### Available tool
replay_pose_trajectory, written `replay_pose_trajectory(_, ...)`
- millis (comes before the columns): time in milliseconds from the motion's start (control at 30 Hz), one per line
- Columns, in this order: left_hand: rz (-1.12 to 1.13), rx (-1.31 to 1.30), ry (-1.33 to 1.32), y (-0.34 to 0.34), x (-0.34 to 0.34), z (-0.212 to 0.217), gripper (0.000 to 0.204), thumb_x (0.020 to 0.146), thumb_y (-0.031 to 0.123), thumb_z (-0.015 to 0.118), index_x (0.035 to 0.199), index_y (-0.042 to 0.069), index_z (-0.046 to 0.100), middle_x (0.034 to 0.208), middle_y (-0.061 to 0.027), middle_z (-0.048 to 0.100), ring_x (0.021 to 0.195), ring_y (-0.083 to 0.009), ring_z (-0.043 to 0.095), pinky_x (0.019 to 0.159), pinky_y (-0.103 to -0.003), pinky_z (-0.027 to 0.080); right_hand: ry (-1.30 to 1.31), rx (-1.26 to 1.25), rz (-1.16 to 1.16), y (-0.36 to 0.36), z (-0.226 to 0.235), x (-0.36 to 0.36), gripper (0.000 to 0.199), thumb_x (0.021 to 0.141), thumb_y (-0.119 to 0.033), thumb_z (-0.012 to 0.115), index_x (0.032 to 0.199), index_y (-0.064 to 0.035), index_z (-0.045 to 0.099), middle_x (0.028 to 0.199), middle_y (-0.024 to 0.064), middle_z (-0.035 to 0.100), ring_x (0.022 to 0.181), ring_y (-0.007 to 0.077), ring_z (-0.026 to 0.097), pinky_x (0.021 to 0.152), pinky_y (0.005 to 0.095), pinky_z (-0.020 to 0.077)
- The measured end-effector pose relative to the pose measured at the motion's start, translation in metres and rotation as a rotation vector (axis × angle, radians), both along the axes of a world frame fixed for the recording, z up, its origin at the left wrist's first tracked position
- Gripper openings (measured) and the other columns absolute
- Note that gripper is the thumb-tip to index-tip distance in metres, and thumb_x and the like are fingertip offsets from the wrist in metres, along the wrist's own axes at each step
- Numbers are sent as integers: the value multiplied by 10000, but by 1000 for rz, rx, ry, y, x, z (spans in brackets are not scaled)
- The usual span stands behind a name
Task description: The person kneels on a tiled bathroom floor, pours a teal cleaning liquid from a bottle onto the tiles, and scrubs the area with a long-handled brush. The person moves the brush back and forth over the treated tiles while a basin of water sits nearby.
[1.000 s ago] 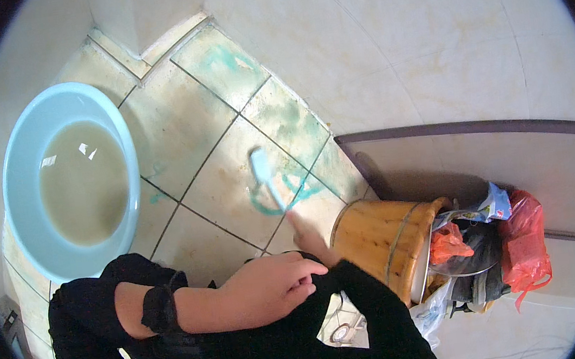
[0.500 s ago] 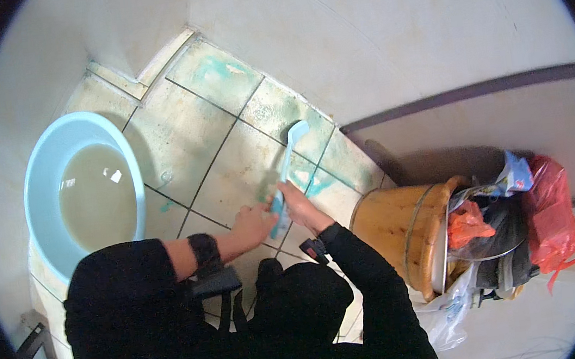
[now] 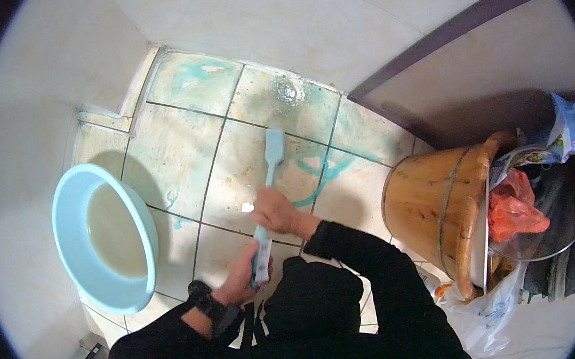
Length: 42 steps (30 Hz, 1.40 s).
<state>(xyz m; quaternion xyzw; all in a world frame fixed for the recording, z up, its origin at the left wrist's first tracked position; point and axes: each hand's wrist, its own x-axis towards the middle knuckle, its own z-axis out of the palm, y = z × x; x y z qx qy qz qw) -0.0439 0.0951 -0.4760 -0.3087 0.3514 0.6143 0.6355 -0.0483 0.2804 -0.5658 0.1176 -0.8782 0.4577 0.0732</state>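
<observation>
Basin (image 3: 73, 239): pale blue, round, on the floor at far left, holding murky water
Left hand (image 3: 242, 278): fingers curled tight around the lower end of the brush handle, a dark band on the wrist
Brush (image 3: 269, 196): long, pale blue, slanting up from the hands, its head resting on the tiled floor (image 3: 178, 149) (blue-green smears run across the tiles near it)
Right hand (image 3: 273, 213): closed over the handle higher up, above the left hand
Drain (image 3: 288, 91): probably a round floor drain near the wall, blurred
Wooden bucket (image 3: 440, 212): at right, tipped on its side, bags and an orange wad beside it
</observation>
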Motion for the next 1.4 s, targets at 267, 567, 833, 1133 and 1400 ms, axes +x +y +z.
replay_pose_trajectory(267, -177, -29, 348, 37, -21, 13, 315, 927, 399, 423, 1110, 145, 459, 776, -8, 517, 569, -118, 485, 475, -224, 404, 201, 54, -239, 7, -23, -2, 192, 703, -169, 519, 557, -83, 427, 573, 99, 409, 598, 294, 425, 636, 393, 359)
replay_pose_trajectory(567, -249, -106, 280, 37, -27, 6, 428, 882, 501, 461, 1009, 94, 427, 673, 10, 478, 488, -100, 463, 372, -201, 345, 189, 57, -95, -1, -25, 11, 201, 736, -193, 510, 593, -84, 422, 624, 108, 402, 639, 289, 416, 664, 423, 331)
replay_pose_trajectory(833, -451, -212, 397, 20, -9, 8, 407, 878, 482, 476, 1072, 128, 427, 832, -15, 488, 600, -116, 476, 469, -241, 407, 177, -88, -132, -4, -31, 20, 217, 737, -203, 526, 578, -86, 434, 613, 118, 422, 636, 310, 420, 686, 427, 345)
replay_pose_trajectory(1133, -406, -413, 236, 22, 0, 11, 373, 894, 493, 440, 930, 131, 521, 724, 4, 517, 616, -105, 496, 507, -239, 408, 272, -72, -59, -8, -33, 23, 232, 746, -220, 516, 575, -91, 427, 606, 107, 412, 638, 311, 416, 654, 425, 329)
replay_pose_trajectory(1400, -310, -324, 184, 13, -9, 3, 448, 806, 492, 594, 998, 116, 442, 781, -38, 500, 529, -145, 469, 451, -261, 413, 128, -216, -84, -8, -26, 24, 204, 748, -194, 529, 592, -91, 448, 622, 112, 408, 644, 301, 408, 649, 426, 314)
